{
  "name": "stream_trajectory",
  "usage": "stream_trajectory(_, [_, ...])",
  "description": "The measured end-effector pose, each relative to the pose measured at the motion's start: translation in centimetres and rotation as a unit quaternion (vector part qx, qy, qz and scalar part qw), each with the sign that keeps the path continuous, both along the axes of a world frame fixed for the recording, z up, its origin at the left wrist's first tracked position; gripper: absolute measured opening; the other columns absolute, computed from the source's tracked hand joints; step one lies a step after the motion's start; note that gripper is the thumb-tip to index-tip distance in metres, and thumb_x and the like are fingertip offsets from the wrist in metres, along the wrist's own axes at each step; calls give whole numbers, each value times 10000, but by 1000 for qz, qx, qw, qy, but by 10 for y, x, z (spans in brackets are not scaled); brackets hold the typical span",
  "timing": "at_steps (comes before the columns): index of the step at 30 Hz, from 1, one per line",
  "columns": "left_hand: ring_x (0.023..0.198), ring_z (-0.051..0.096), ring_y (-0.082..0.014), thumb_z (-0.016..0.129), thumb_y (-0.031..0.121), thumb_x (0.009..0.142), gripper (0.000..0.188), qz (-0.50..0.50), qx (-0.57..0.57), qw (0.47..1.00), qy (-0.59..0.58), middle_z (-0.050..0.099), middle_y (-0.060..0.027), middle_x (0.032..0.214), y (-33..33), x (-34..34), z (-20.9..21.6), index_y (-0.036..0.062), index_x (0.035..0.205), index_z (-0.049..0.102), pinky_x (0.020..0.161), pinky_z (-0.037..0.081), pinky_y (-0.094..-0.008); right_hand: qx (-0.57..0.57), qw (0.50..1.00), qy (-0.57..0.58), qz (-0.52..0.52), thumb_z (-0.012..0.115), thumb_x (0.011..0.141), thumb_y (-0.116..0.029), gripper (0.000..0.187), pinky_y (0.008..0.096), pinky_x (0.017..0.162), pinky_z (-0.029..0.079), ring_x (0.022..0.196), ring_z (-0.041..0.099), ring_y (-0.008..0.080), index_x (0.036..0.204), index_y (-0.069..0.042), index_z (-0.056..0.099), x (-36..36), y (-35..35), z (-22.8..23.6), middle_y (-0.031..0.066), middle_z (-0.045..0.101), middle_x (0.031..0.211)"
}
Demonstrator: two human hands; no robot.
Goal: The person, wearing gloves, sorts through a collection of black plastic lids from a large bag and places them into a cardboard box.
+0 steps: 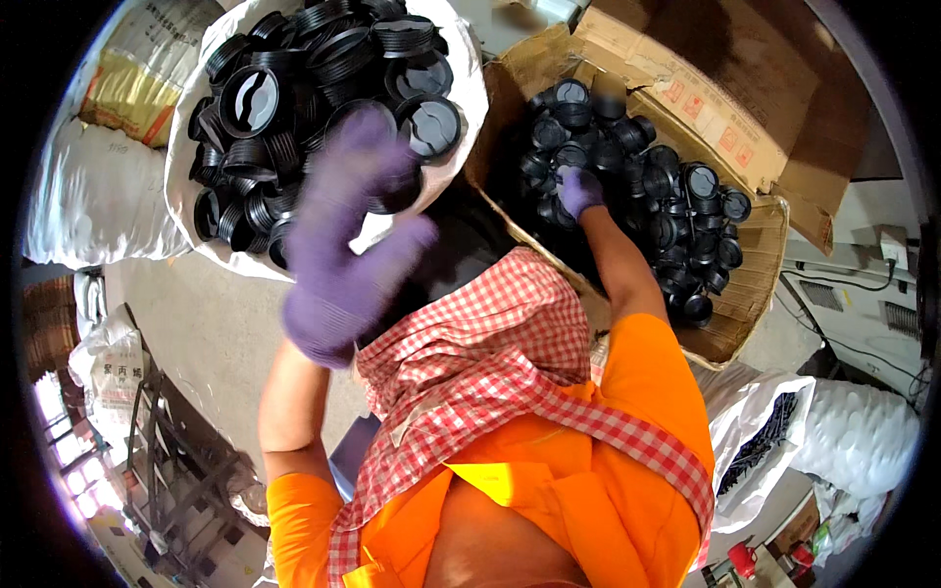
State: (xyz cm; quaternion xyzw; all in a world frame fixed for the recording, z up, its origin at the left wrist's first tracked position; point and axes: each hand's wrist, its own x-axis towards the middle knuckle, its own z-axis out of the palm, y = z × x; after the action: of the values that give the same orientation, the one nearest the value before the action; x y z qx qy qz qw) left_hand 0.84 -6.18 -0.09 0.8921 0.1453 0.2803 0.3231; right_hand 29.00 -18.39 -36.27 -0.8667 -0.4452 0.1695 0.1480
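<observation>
My left hand (353, 245), in a purple knitted glove and smeared by motion, is raised over the near edge of a white sack (470, 118). Its fingers point up and its thumb stands apart; nothing shows in it. Round black ribbed plastic caps (250, 101) with grey insides fill the sack. In an open cardboard box (755, 274) at the right, my right hand (580, 191), also gloved in purple, reaches among smaller round black plastic parts (671, 230). Its fingertips sit against these parts, and whether they grip one cannot be made out.
Full white sacks (93, 201) stand at the far left. Behind the box rises its raised cardboard flap (706, 113). An open white bag (765, 441) of thin dark pieces is at the lower right. A dark metal frame (162, 461) stands at the lower left, beyond the bare floor (196, 323).
</observation>
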Motion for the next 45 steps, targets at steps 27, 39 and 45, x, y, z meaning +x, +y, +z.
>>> stream_trajectory(27, [873,587,-138,673,4,697,379,72,-573,811,-97,620,-73,985,-57,112,-171,0,1055,550,763,494,-258,496,840,206,-75,624,814,-149,442,332,802,479,877,622,235,1219,-13,509,-61,-34,166,133,640,928])
stream_trajectory(39, [894,626,-230,710,170,732,507,-18,-326,945,32,638,-120,1006,-41,83,-127,50,1182,508,831,488,-331,256,944,61,197,660,740,-127,258,369,737,494,865,614,308,981,-60,599,-33,-55,221,141,615,924])
stream_trajectory(45, [903,601,-354,616,90,705,442,-246,110,953,137,607,-116,1057,-29,61,-86,144,1137,541,763,499,-425,125,921,221,296,652,763,-146,188,349,685,491,787,627,242,932,-66,627,-38,-59,239,108,630,849])
